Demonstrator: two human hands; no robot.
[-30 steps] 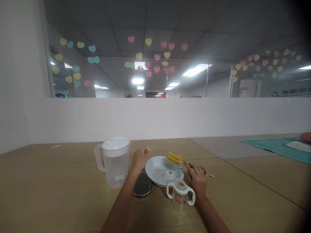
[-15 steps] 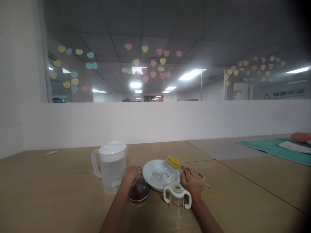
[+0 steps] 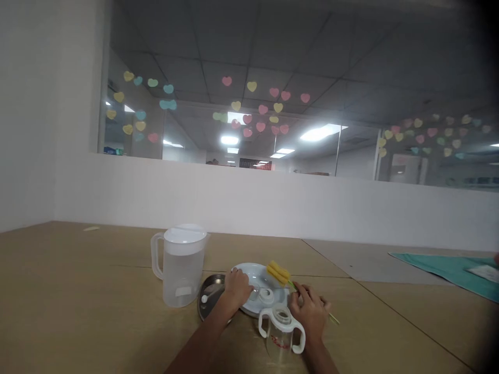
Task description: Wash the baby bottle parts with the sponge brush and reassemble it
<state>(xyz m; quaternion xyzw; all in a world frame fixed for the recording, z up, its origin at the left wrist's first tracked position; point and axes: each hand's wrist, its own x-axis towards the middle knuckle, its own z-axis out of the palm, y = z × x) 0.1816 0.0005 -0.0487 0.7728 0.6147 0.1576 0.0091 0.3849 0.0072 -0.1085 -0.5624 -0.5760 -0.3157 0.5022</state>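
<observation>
My right hand [image 3: 311,310] is closed around the thin green handle of a yellow sponge brush [image 3: 278,274], its head above the right rim of a white bowl [image 3: 249,268]. Over that bowl's left side, my left hand [image 3: 238,286] has its fingers curled on a clear plastic cover [image 3: 254,293], partly hidden by the hand. Beside the cover lies a white bottle collar [image 3: 266,296]. In front of the bowl stands a clear bottle with two white handles [image 3: 281,332], its mouth uncovered. Under my left forearm, a metal dish [image 3: 204,311] holds a thin straw with a white end [image 3: 204,298].
A translucent lidded pitcher [image 3: 183,275] stands left of the metal dish. A teal cloth [image 3: 440,265] with a white item lies at the far right. A small pale flat piece [image 3: 91,228] rests at the back left. A white wall [image 3: 234,200] borders the table.
My left hand has moved right from the metal dish to the white bowl. The straw's white end now shows in the dish. My right hand still holds the brush; the view has tilted.
</observation>
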